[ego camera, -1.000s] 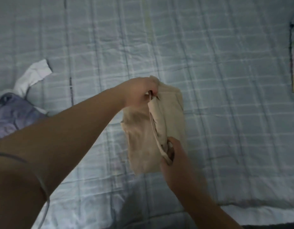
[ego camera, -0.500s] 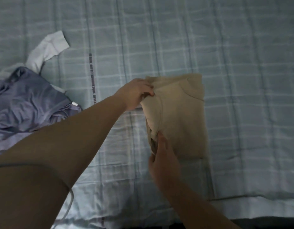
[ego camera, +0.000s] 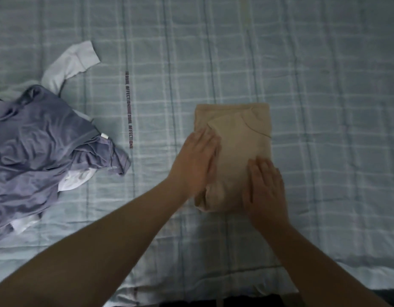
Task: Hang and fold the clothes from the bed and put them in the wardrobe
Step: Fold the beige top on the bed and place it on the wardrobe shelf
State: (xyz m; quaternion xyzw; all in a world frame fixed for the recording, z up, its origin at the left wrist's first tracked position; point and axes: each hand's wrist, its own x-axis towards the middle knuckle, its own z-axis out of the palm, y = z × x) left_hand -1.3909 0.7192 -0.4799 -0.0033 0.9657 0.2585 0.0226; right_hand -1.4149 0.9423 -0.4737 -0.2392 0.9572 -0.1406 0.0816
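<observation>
A beige garment (ego camera: pixel 238 138) lies folded into a compact rectangle on the bed, near the middle of the head view. My left hand (ego camera: pixel 196 160) presses flat on its left side with straight fingers. My right hand (ego camera: pixel 265 189) lies flat on its lower right part, fingers spread. Neither hand grips the cloth. The garment's lower left corner bulges a little between the two hands.
The bed (ego camera: pixel 324 107) has a pale green checked sheet. A crumpled purple-grey garment (ego camera: pixel 36 151) sits at the left, with white clothing (ego camera: pixel 70 63) sticking out from under it. The bed's near edge runs along the bottom.
Both hands let go of the beige garment's folded edge and now lie flat on it. The garment has settled flat on the bed as a folded rectangle.
</observation>
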